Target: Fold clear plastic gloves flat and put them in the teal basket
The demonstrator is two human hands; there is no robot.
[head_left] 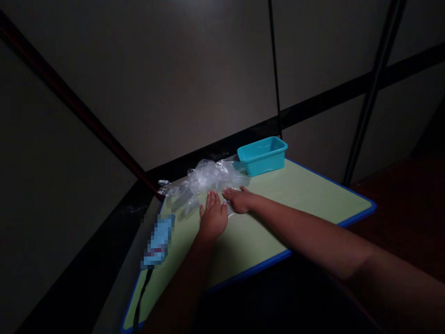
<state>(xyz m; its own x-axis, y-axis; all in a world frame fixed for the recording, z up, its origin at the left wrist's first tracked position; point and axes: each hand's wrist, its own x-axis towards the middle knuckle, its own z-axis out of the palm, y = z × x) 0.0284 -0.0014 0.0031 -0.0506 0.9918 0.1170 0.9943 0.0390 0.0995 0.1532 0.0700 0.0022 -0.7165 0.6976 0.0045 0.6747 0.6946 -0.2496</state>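
Note:
Clear crumpled plastic [208, 177] lies in a heap along the back left part of the pale green table [306, 190]. My left hand [213, 217] rests flat at the near edge of the plastic, fingers stretched forward. Close beside it on the right, my right hand [239, 199] lies with its fingers spread, pointing left over the plastic's near edge. Neither hand is closed round anything. A turquoise rectangular basket [266, 162] stands upright behind my right hand, touching or nearly touching the plastic's right end.
At the table's left side lies a blurred light blue object [160, 241] with a dark strap or cord [142, 294] running toward the near corner. The table has a blue rim. Behind it rises a grey panelled wall [208, 83] with dark strips.

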